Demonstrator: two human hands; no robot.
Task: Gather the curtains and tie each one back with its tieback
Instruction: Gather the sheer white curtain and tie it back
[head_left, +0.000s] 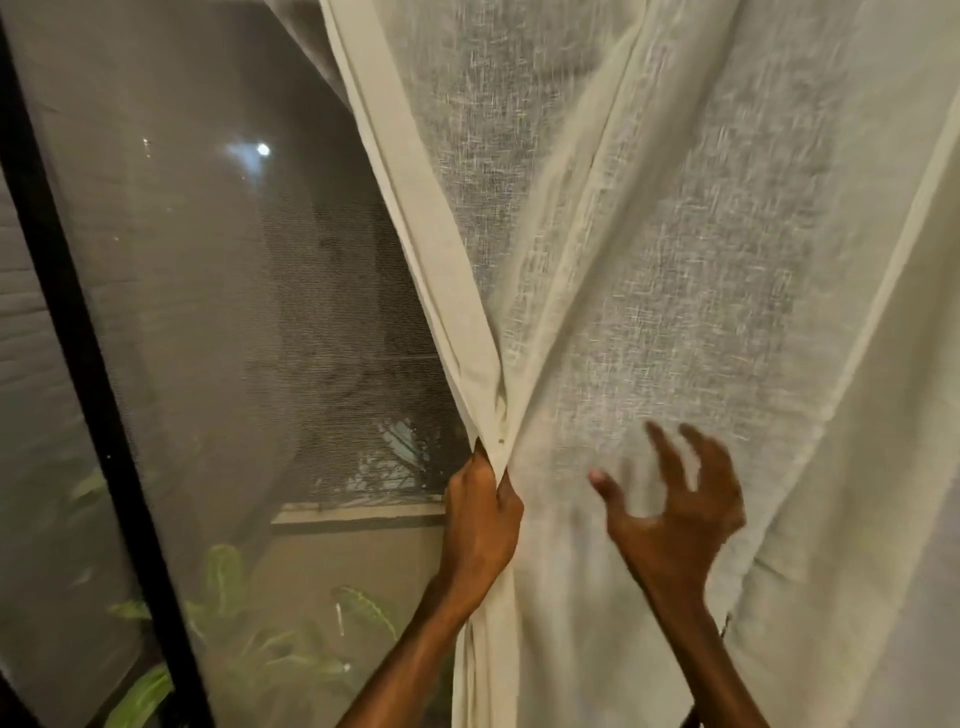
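A cream, loosely woven curtain (675, 234) fills the right two thirds of the view, hanging in front of a window. My left hand (483, 519) is closed around the curtain's left hemmed edge, pinching the cloth into a narrow bunch at about waist height. My right hand (675, 509) hovers in front of the flat part of the curtain, fingers spread and curled, blurred by motion, holding nothing. No tieback is visible.
On the left, a window screen (234, 312) shows a dark outdoor scene with green leaves (234, 597) low down. A black window frame bar (88, 364) runs diagonally down the left side.
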